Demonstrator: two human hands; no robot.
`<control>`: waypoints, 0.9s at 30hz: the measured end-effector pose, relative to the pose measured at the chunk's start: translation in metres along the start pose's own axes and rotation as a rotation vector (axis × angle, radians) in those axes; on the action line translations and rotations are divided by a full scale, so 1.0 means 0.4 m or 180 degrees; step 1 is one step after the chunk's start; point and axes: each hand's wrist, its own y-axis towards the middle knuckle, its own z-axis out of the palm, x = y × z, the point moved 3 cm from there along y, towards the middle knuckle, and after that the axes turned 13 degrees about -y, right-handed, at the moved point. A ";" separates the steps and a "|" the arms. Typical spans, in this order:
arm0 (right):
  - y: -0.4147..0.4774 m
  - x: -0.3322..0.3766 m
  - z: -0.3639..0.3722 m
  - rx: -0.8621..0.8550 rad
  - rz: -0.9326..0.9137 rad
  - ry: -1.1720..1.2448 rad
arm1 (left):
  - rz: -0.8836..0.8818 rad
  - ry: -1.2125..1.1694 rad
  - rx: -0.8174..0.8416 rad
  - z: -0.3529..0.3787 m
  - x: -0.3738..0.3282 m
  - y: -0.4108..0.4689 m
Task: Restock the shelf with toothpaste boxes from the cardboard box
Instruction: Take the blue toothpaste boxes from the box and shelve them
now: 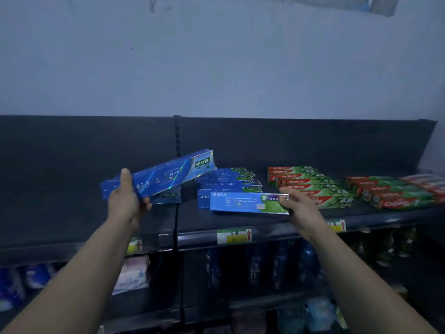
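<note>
My left hand (127,201) grips the left end of a dark blue toothpaste box (163,175), held tilted above the dark shelf (84,227) with its right end raised. A second box partly shows just beneath it. My right hand (295,206) holds the right end of a lighter blue toothpaste box (243,202), which lies flat at the front of a row of blue toothpaste boxes (226,180) on the shelf. The cardboard box is out of view.
Red and green toothpaste boxes (310,184) lie in rows to the right, with more (395,191) at the far right. Price tags (233,236) hang on the shelf's front edge. A vertical slotted post (177,136) divides the back panel. Lower shelves hold bottles and packets.
</note>
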 end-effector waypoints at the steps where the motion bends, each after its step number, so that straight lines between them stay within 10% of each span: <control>1: 0.016 -0.006 0.005 0.0058 -0.0035 -0.0187 | -0.0013 -0.0006 -0.0021 0.008 0.008 -0.003; 13: 0.124 -0.048 0.024 0.0640 -0.0095 -0.1320 | 0.0074 0.0137 0.0027 0.049 0.090 -0.018; 19: 0.114 0.048 0.067 0.0276 -0.1038 -0.1625 | 0.0052 0.0258 0.0133 0.048 0.095 -0.026; 27: 0.088 0.151 0.219 0.0894 -0.1008 -0.1037 | -0.0200 0.0286 0.0368 0.021 0.051 0.001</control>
